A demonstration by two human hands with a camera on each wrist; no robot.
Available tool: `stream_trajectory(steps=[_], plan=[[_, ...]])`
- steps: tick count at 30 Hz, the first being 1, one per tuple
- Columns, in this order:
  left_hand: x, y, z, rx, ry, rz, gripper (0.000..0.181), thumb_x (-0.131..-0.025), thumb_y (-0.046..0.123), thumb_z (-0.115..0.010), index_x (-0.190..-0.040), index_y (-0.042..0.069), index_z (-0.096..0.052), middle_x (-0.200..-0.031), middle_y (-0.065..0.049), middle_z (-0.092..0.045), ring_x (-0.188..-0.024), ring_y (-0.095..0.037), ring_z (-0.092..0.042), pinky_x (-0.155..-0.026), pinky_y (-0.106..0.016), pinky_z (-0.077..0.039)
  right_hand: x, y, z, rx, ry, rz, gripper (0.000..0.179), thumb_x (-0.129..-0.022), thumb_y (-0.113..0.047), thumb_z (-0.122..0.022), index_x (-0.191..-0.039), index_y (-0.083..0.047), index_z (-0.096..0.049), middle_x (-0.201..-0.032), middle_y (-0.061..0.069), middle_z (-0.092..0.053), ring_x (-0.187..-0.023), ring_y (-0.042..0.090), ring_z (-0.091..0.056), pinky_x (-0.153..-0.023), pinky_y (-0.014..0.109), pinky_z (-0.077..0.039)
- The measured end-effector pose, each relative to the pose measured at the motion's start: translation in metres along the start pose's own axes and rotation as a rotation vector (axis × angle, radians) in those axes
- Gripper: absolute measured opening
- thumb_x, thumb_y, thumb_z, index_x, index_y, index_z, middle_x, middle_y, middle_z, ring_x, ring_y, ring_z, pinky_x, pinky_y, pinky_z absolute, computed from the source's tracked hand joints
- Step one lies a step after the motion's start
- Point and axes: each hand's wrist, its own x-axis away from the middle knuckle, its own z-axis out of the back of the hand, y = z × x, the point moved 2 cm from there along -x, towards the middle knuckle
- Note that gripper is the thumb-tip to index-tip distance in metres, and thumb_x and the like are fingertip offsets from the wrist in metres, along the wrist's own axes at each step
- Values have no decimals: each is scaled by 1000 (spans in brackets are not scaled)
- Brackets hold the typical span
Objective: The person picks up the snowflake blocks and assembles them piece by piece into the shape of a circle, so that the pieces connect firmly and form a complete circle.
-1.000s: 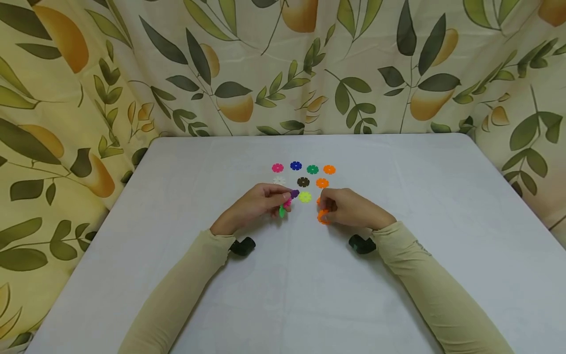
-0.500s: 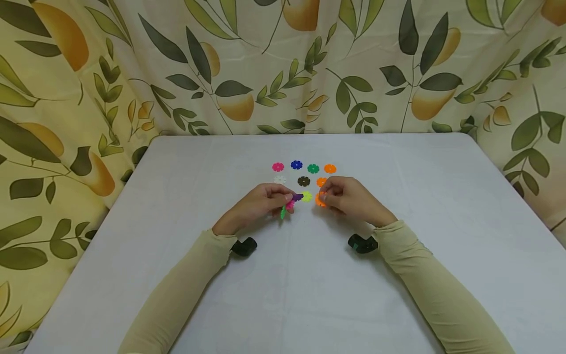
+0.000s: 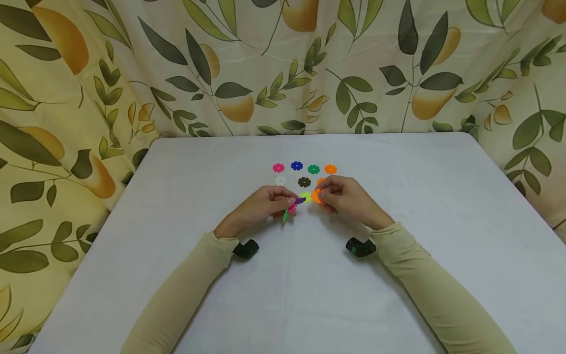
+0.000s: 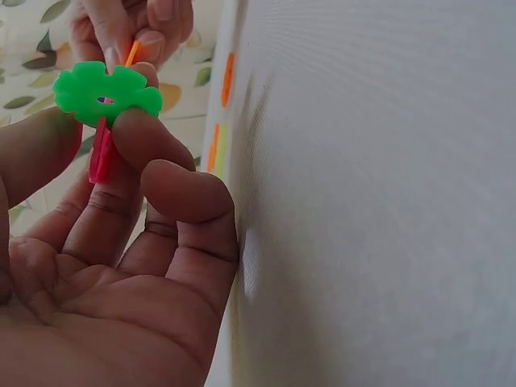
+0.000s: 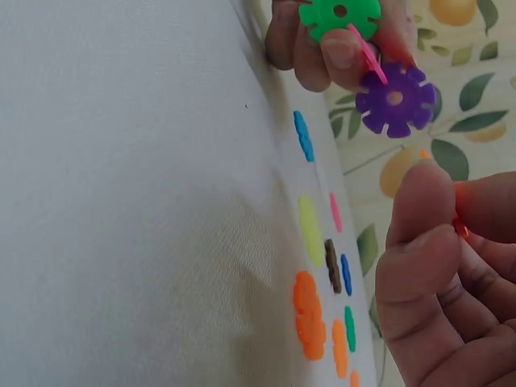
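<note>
Left hand point(image 3: 256, 209): fingertips together, pinching a disc chain point(image 3: 293, 207) above the surface point(image 3: 283, 295). Chain's long axis slants: green end point(image 5: 339, 10) left and toward near edge, purple end point(image 5: 407, 109) toward right hand point(image 3: 353, 201). Right fingers also pinched, on an orange disc point(image 3: 316, 196), just beside purple, apart. Loose discs point(image 3: 304, 182) flat toward far edge.
</note>
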Motion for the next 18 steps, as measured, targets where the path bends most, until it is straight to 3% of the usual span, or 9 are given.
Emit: stream_trajectory(steps=[18], plan=[[-1,-1,-3,-14,-20,-5,27,-109,10,-59,-132,0,-70,-93,-4,-72,-76,-20,-54,-68,-27,-45,2,-3,-10,-33,-2,14,19,-103,-1,-62,-119,8,-65,-88,22,-70,-69,28,-65,-62,31,-56]])
